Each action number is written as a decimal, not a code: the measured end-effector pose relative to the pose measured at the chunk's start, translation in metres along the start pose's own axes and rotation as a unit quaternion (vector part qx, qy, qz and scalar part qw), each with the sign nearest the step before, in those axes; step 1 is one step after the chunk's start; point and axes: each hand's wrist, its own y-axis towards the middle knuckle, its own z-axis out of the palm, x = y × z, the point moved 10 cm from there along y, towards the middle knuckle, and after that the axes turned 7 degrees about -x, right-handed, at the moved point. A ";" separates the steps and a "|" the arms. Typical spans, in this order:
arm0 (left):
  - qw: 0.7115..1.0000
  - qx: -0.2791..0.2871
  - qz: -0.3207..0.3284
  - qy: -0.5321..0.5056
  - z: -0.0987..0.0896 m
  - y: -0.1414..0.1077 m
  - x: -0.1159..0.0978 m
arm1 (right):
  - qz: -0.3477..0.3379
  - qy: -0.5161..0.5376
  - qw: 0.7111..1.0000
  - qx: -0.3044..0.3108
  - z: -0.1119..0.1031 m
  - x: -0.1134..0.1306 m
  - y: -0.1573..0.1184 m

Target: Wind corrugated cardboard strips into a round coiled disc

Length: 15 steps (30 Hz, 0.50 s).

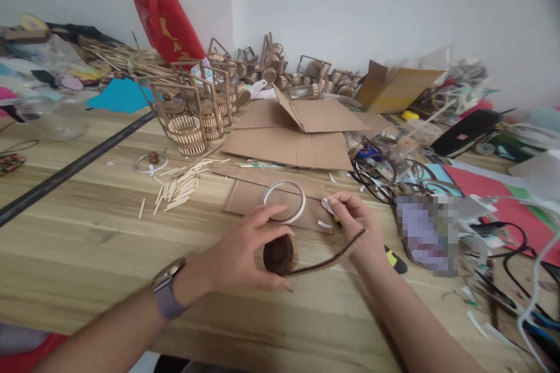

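A tight, round coil of dark brown braided cord (pixel 278 254) sits inside the curve of my left hand (pixel 238 247). That hand's thumb and fingers are wrapped about the coil's edge. From the coil, a loose tail runs right, its end lying across my right hand (pixel 356 224). My right hand is closed, with a small white piece (pixel 326 204) pinched at the thumb and fingertips. A yellow-and-black handle (pixel 396 259) shows beside the right wrist; whether the hand holds it is hidden. Just beyond the left fingertips lies a white ring (pixel 303 204) on cardboard.
Cardboard sheets (pixel 284 148) lie ahead. Small woven baskets with tall handles (pixel 188 134) stand left, near scattered pale sticks (pixel 184 186). A black bar (pixel 79 166) crosses the table's left side. Cables (pixel 510 239) and tangled dark strips (pixel 374 172) crowd the right.
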 end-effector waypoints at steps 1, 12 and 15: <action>1.000 0.003 -0.006 0.007 0.000 0.001 0.003 | 0.017 0.033 0.999 0.009 0.004 -0.002 -0.002; 0.997 -0.070 0.016 0.028 -0.007 0.004 0.005 | 0.321 0.404 0.844 0.145 0.068 0.022 -0.060; 0.996 -0.086 0.025 0.016 -0.008 0.003 0.004 | 0.354 0.412 0.824 0.161 0.074 0.022 -0.068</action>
